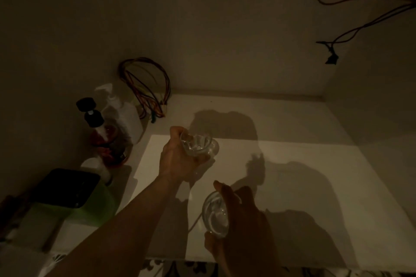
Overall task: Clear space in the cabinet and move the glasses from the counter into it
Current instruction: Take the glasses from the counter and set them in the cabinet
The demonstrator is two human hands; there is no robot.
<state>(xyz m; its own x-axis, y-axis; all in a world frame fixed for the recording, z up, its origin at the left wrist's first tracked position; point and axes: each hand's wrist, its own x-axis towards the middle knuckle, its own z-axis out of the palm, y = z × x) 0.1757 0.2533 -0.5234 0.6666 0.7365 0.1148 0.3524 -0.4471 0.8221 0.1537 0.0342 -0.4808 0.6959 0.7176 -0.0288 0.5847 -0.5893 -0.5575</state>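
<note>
While both hands reach over the pale cabinet shelf (292, 164), each carries a clear glass. The left hand (177, 159) is wrapped around a fluted glass (198, 145) above the shelf's middle, closer to the cluster of bottles (105, 139) on the shelf's left side. The right hand (238, 216) clasps a second glass (215, 215) nearer the shelf's front edge. Most of the shelf to the right of the bottles lies bare, so room seems ready. The risk, as I judge it, is the dim light and transparent glass: a rim could knock the bottles or the other glass, or a base could land half off the front edge and tip.
</note>
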